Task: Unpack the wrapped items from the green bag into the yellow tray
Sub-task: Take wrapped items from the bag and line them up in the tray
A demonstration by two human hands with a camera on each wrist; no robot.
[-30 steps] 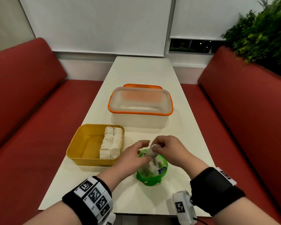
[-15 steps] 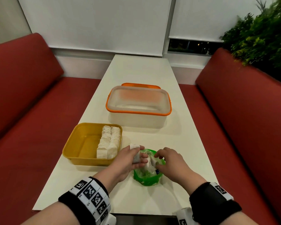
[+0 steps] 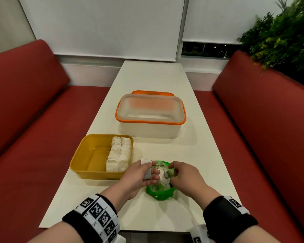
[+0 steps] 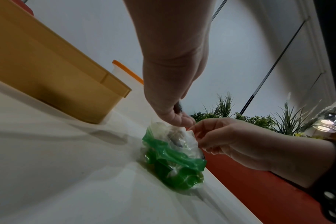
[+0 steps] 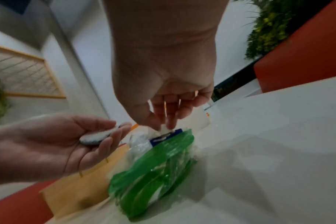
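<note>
The green bag (image 3: 161,191) lies open at the table's near edge, with white wrapped items showing in its mouth. My left hand (image 3: 147,170) holds one white wrapped item (image 3: 146,168) between thumb and fingers, just left of the bag. My right hand (image 3: 172,174) reaches into the bag's mouth, and its fingertips (image 5: 168,123) pinch another wrapped item (image 5: 164,129) there. The yellow tray (image 3: 88,155) stands left of the bag, with two rows of wrapped items (image 3: 120,154) along its right side. In the left wrist view the bag (image 4: 173,159) sits below both hands.
A clear box with an orange rim (image 3: 150,111) stands behind the tray and bag, mid-table. Red benches (image 3: 33,120) run along both sides of the narrow white table (image 3: 153,76). A green plant (image 3: 284,37) stands at the back right.
The wrapped item my right hand lifted from the bag has passed to my left hand. My right hand has gone back down into the bag's mouth.
</note>
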